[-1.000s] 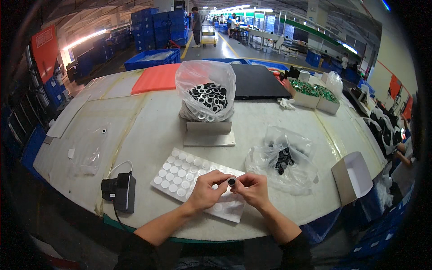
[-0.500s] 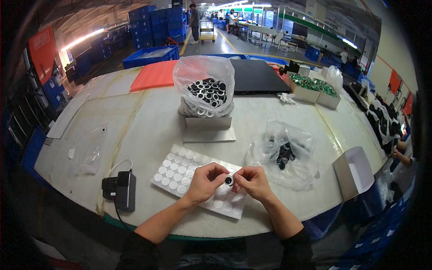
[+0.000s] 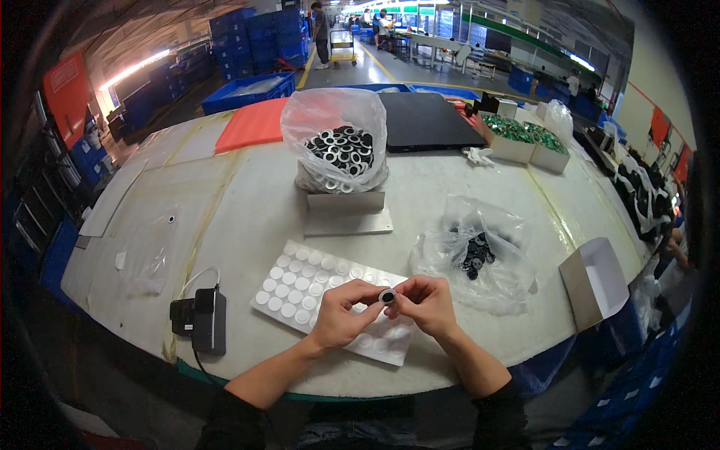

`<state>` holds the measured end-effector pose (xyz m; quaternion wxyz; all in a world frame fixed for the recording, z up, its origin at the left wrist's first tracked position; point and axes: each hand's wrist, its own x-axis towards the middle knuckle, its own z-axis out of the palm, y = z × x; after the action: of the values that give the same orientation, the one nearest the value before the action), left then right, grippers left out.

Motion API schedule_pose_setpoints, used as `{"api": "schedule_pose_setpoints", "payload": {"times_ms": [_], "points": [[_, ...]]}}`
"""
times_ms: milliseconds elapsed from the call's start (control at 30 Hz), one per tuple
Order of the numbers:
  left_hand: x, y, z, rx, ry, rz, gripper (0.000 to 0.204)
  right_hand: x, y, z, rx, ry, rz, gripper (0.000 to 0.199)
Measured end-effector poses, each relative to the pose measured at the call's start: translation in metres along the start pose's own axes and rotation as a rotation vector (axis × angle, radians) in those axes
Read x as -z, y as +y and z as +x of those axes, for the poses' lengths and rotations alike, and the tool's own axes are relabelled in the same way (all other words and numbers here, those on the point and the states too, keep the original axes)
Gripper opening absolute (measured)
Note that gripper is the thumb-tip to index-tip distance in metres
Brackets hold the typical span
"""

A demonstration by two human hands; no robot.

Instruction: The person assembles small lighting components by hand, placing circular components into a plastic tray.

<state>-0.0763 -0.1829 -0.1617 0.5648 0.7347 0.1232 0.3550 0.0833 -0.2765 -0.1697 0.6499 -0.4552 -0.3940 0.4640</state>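
A small silver ring with a black centre (image 3: 387, 297) is pinched between the fingertips of my left hand (image 3: 343, 313) and my right hand (image 3: 427, 306). Beneath both hands lies a white tray (image 3: 259, 308) with rows of round white pieces, tilted on the table; my hands cover part of it. Beyond it, a clear bag (image 3: 294, 124) full of silver-and-black rings (image 3: 341, 156) rests on a metal stand (image 3: 346, 219). To the right of my right hand, an opened clear bag (image 3: 506, 279) holds small black round parts (image 3: 475, 256).
A black device with a cable (image 3: 209, 321) stands at left. One loose ring (image 3: 171, 220) lies farther left. An open white box (image 3: 595, 283) is at right. Boxes of green parts (image 3: 517, 135), a black panel (image 3: 431, 121) and red foam (image 3: 253, 124) line the far side.
Both hands have shifted slightly up and to the right with the ring, which is turned a little between the fingertips. The fingers stay closed around it.
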Motion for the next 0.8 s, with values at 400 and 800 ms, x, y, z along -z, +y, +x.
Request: {"api": "schedule_pose_setpoints", "payload": {"times_ms": [400, 800], "points": [[0.004, 0.013, 0.003, -0.269, -0.105, 0.397, 0.028, 0.01, -0.006, -0.002, 0.364, -0.041, -0.587, 0.007], [0.006, 0.007, 0.005, -0.751, -0.061, 0.62, 0.046, 0.002, -0.015, 0.001, 1.039, -0.058, -0.941, 0.019]]}}
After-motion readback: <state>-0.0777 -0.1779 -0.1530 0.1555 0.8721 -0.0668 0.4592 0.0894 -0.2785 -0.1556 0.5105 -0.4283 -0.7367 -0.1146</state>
